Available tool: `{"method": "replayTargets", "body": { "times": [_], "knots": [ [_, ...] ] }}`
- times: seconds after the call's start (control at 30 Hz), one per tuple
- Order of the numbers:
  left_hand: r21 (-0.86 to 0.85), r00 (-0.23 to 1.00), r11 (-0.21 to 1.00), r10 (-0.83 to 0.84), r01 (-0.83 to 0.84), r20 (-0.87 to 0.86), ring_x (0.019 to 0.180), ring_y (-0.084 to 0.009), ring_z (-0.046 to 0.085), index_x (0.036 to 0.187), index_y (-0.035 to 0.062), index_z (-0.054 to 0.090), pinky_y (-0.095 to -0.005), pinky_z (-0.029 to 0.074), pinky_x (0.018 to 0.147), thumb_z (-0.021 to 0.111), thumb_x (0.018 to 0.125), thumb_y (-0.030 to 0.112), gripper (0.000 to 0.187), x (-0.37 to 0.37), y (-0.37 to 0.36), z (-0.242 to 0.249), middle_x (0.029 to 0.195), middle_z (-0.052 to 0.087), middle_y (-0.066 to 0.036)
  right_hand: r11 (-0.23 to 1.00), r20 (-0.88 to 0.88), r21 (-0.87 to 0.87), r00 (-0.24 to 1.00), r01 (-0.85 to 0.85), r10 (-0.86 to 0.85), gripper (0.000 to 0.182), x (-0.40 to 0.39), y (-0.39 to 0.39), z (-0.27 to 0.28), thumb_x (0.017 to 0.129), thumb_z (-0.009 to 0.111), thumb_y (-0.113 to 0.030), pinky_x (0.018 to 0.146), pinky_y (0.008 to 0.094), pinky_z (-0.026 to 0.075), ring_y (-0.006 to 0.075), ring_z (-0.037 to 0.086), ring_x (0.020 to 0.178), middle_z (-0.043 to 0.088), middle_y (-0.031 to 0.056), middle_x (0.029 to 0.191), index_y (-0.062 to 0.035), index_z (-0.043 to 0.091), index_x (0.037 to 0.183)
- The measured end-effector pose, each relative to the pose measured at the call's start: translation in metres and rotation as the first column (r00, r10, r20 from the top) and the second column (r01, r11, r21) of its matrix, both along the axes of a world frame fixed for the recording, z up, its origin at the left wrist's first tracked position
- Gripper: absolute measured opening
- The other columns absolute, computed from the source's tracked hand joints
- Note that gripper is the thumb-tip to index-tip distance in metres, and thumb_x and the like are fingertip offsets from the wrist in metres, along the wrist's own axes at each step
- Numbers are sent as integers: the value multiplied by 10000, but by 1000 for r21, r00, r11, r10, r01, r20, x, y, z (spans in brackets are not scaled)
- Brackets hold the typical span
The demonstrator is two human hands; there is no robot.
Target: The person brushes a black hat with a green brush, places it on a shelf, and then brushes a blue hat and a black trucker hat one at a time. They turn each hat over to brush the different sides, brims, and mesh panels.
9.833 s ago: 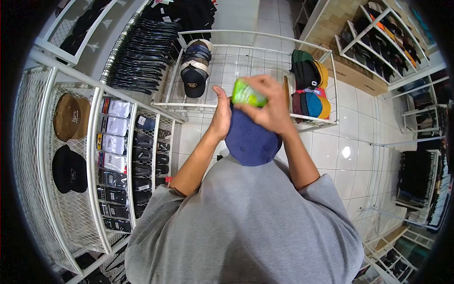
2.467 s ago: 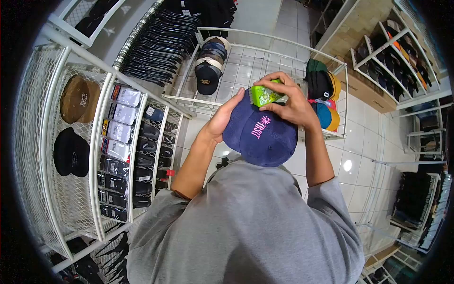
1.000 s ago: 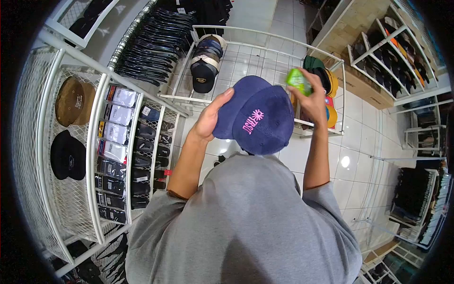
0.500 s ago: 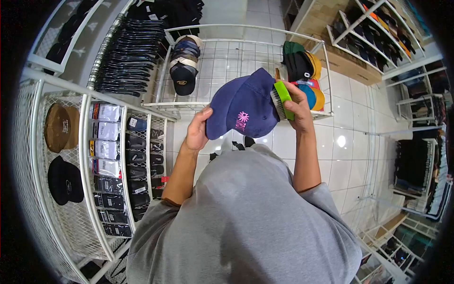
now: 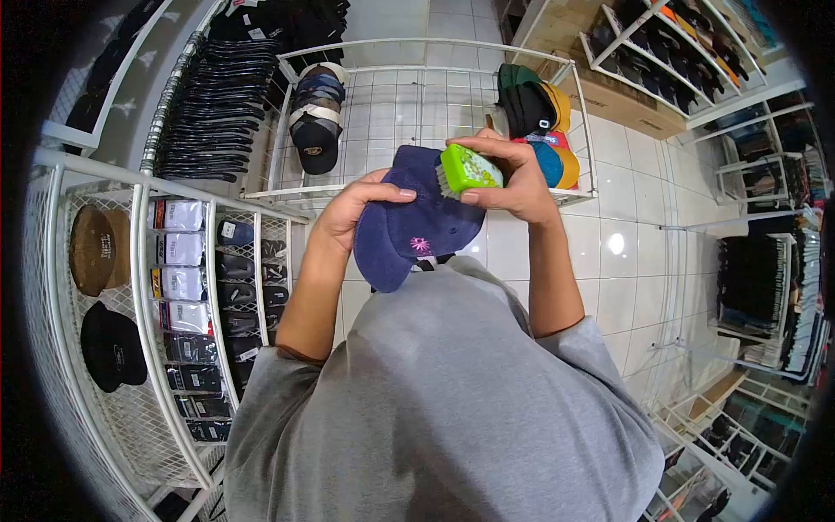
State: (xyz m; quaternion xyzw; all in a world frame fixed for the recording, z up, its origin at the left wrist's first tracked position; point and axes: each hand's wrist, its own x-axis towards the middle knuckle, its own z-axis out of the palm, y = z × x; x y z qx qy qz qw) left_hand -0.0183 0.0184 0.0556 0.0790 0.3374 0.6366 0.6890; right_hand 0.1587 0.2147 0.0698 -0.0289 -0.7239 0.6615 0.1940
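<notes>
A navy blue baseball cap (image 5: 409, 217) with a small pink motif on its crown is held up in front of my chest, brim tilted down to the left. My left hand (image 5: 358, 209) grips it near where brim and crown meet, thumb on top, other fingers mostly behind. In my right hand (image 5: 517, 178) is a bright green scrub brush (image 5: 471, 169) with a patterned top. Its bristles rest against the upper right of the crown.
Beyond the cap stands a white wire rack (image 5: 417, 70), with stacked caps (image 5: 317, 117) at its left and colourful caps (image 5: 531, 109) at its right. Packaged goods (image 5: 181, 248) and hats (image 5: 113, 348) hang on mesh at left. Clothes (image 5: 752, 283) hang at right.
The cap has turned, its brim now pointing lower, and come nearer my body. My left hand has shifted onto its upper part. The brush has moved left from the cap's right edge onto the crown.
</notes>
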Motion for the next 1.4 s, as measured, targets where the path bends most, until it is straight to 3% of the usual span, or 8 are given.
{"method": "replayTargets", "body": {
  "times": [0.3, 0.37, 0.57, 0.63, 0.7, 0.87, 1.0, 1.4],
  "knots": [
    [27, 950, 995, 99, -95, -298, 1007, -175, 711, 1286, -38, 571, -289, 584, 886, 603, 964, 58, 337, 17, 5, 0, 1153, 692, -131, 610, -233, 703, 929, 365, -287, 642, -23, -45, 35, 727, 870, -257, 793, 343, 514, 248, 625, 845, 624, 98, 977, -117, 673, 1321],
    [154, 997, 988, 24, -13, -67, 1014, -181, 709, 1257, -37, 605, -305, 579, 899, 592, 1018, 144, 300, 4, -1, 0, 1150, 700, -118, 787, -251, 497, 929, 364, -271, 643, -18, -33, 20, 771, 847, -223, 866, 371, 505, 272, 633, 944, 628, 135, 1081, -99, 630, 1363],
    [108, 982, 976, 184, -188, 48, 1039, -242, 711, 1263, -62, 603, -360, 574, 941, 533, 1055, 215, 353, -3, -17, 9, 1199, 695, -171, 836, -47, 454, 945, 309, -324, 651, 14, -4, -10, 782, 840, -172, 980, 356, 449, 259, 595, 1080, 619, 128, 1177, -47, 600, 1375],
    [146, 979, 969, 191, -199, 72, 1048, -262, 709, 1270, -70, 596, -381, 568, 961, 504, 1066, 227, 373, -3, -15, 4, 1205, 691, -180, 953, -233, 17, 928, 303, -291, 661, 5, -19, -8, 781, 840, -156, 1030, 347, 417, 254, 578, 1122, 606, 130, 1253, -26, 583, 1377],
    [168, 971, 960, 205, -224, 125, 1050, -262, 708, 1271, -71, 595, -380, 567, 964, 507, 1064, 227, 373, 3, -14, 6, 1203, 692, -180, 942, -195, 249, 964, 227, -180, 634, 1, -26, -4, 800, 823, -139, 1058, 350, 397, 251, 566, 1173, 597, 124, 1296, -22, 581, 1374],
    [173, 974, 959, 213, -223, 72, 1032, -247, 713, 1274, -66, 592, -367, 571, 948, 526, 1059, 233, 374, 0, -15, 6, 1182, 701, -172, 868, -54, 333, 926, 368, -372, 689, 11, 2, -30, 764, 858, -165, 1021, 348, 424, 245, 570, 1144, 604, 114, 1232, -59, 592, 1390],
    [95, 982, 981, 177, -169, -72, 1000, -218, 722, 1258, -59, 605, -340, 580, 915, 541, 1054, 237, 366, 11, -11, -1, 1148, 713, -154, 911, -173, 345, 969, 228, -177, 627, -1, -31, 14, 762, 847, -134, 984, 352, 454, 231, 588, 1119, 622, 110, 1182, -61, 634, 1348],
    [-21, 911, 957, 269, -289, -312, 869, -156, 730, 1186, 3, 635, -286, 613, 757, 529, 1052, 412, 444, 25, -2, 12, 1026, 715, -93, 781, -175, 551, 956, 294, -236, 634, -23, -41, 12, 701, 846, -213, 920, 414, 446, 296, 594, 1052, 628, 105, 1119, -173, 682, 1312]
  ]
}}
